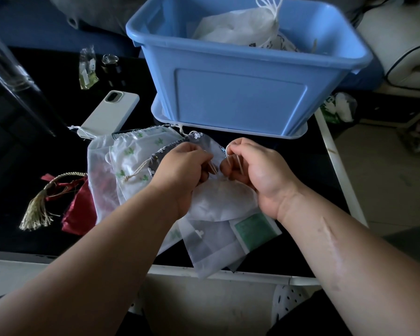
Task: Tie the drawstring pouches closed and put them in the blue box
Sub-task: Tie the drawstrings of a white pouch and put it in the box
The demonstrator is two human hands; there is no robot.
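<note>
A light blue plastic box (pixel 240 98) is seen on a glossy black tabletop (pixel 34 154). White fabric pouches with green cactus prints (pixel 141 151), a grey cloud-patterned pouch (pixel 180 141), a dark red satin pouch (pixel 80 209) and a white phone case (pixel 109 112) are shown.

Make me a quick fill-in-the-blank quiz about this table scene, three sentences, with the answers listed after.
1. Both hands, left hand and right hand, pinch the ____ of a white pouch.
2. A tied white pouch already lies inside the ____ box.
3. The red pouch with the tassel lies to the ____ of the hands.

Answers: drawstrings; blue; left
</note>
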